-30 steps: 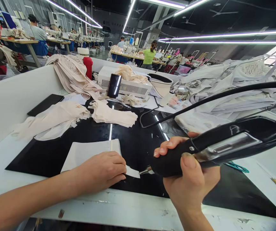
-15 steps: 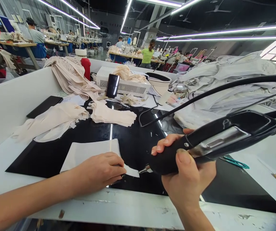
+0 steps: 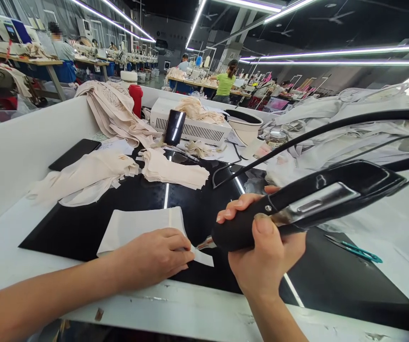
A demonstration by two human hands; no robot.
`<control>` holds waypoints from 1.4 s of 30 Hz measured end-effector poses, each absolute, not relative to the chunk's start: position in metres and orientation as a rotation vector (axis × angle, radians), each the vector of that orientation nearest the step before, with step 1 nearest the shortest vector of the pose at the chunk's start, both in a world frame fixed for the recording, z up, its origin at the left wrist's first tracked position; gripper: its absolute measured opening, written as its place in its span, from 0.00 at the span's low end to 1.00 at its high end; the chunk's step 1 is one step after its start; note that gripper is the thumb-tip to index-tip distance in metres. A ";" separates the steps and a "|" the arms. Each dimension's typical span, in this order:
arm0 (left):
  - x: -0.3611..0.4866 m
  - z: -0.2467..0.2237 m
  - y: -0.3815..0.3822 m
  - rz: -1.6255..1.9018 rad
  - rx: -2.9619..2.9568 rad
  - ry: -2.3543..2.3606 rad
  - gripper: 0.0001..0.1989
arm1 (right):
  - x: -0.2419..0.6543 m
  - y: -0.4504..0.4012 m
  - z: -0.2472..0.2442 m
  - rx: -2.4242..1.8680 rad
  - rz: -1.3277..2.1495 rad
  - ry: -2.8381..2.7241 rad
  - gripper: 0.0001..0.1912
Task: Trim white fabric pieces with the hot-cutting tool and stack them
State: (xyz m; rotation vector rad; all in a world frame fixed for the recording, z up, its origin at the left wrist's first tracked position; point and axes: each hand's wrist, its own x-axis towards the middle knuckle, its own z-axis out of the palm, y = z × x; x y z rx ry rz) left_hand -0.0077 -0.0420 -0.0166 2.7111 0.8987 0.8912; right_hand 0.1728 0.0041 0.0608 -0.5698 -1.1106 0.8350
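A white fabric piece (image 3: 138, 225) lies on the black board, with a narrow strip sticking out at its right end. My left hand (image 3: 163, 254) rests on its near right part, fingers and thumb pinched together on the edge. My right hand (image 3: 261, 251) is wrapped round a black handheld tool (image 3: 290, 206) with a silver lever along its side, my thumb by the lever's front end. The tool's pointed metal tip (image 3: 206, 243) is at the upper edge of the strip, just right of my left fingertips. Whether the tip touches the fabric I cannot tell.
Behind the fabric lie stacked beige cut pieces (image 3: 175, 171) and a beige pile (image 3: 83, 178). A phone (image 3: 175, 127) leans on a white vented box (image 3: 161, 114). A black cable (image 3: 318, 137) arches over the right side. Teal-handled scissors (image 3: 359, 251) lie at the right.
The tool's tip has moved left along the strip, from its right end to beside my left fingertips. My left hand keeps its pinch on the fabric. The whole view has shifted slightly.
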 end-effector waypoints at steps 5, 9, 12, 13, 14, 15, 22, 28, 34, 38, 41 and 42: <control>-0.007 -0.015 -0.043 0.914 2.722 0.896 0.07 | 0.173 0.005 0.059 -0.574 0.804 -1.122 0.20; -0.008 -0.014 -0.044 0.900 2.711 0.899 0.06 | 0.174 0.003 0.060 -0.592 0.805 -1.148 0.19; -0.008 -0.014 -0.044 0.895 2.712 0.909 0.06 | 0.178 0.001 0.063 -0.585 0.827 -1.125 0.19; -0.008 -0.014 -0.043 0.895 2.714 0.910 0.06 | 0.180 0.001 0.064 -0.578 0.827 -1.113 0.19; -0.008 -0.014 -0.043 0.895 2.716 0.910 0.06 | 0.182 0.000 0.064 -0.571 0.823 -1.105 0.19; -0.008 -0.013 -0.043 0.895 2.717 0.908 0.07 | 0.183 0.000 0.064 -0.567 0.817 -1.100 0.19; -0.009 -0.012 -0.044 0.912 2.701 0.894 0.06 | 0.186 0.001 0.059 -0.588 0.791 -1.112 0.19; -0.010 -0.010 -0.044 0.892 2.693 0.889 0.07 | 0.184 -0.004 0.065 -0.583 0.841 -1.098 0.19; -0.010 -0.007 -0.044 0.870 2.678 0.893 0.08 | 0.179 -0.011 0.061 -0.563 0.868 -1.100 0.21; -0.011 -0.006 -0.044 0.870 2.684 0.895 0.09 | 0.176 -0.011 0.057 -0.564 0.869 -1.112 0.20; -0.011 -0.006 -0.044 0.855 2.678 0.899 0.09 | 0.177 -0.011 0.059 -0.595 0.860 -1.135 0.20; -0.011 -0.007 -0.044 0.854 2.676 0.903 0.08 | 0.178 -0.011 0.061 -0.601 0.864 -1.134 0.20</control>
